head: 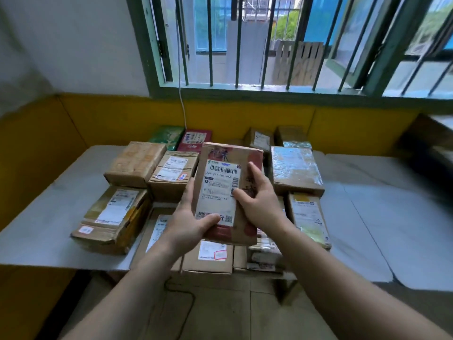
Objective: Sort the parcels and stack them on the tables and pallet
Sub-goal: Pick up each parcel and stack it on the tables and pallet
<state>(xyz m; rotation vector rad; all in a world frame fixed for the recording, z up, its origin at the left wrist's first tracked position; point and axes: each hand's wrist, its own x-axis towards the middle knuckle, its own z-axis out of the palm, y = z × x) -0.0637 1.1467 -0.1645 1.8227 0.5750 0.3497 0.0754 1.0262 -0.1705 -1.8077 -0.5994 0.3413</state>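
Closest to the camera, a dark cable [181, 298] trails over the floor tiles between the two bare forearms. The left hand [186, 222] grips the lower left corner of a flat brown parcel [220, 185], with its thumb curled across the bottom of the white label and its fingers hidden behind. The right hand [259, 202] holds the right edge, thumb pressed on the label and one finger lying up along the front. The parcel is held up in the air, tilted so the label faces the person, above the boxes on the table.

This looks like the sorting step: reading the label to decide where the parcel belongs. The next move calls for choosing a pile and laying the parcel flat on it, squarely enough not to slide off.

Below it, cardboard boxes crowd the left table [44, 229], among them a plastic-wrapped box [294, 168]. The right table [392, 217] lies beside it. No pallet shows. Beyond is a yellow wall and a barred window [269, 45].
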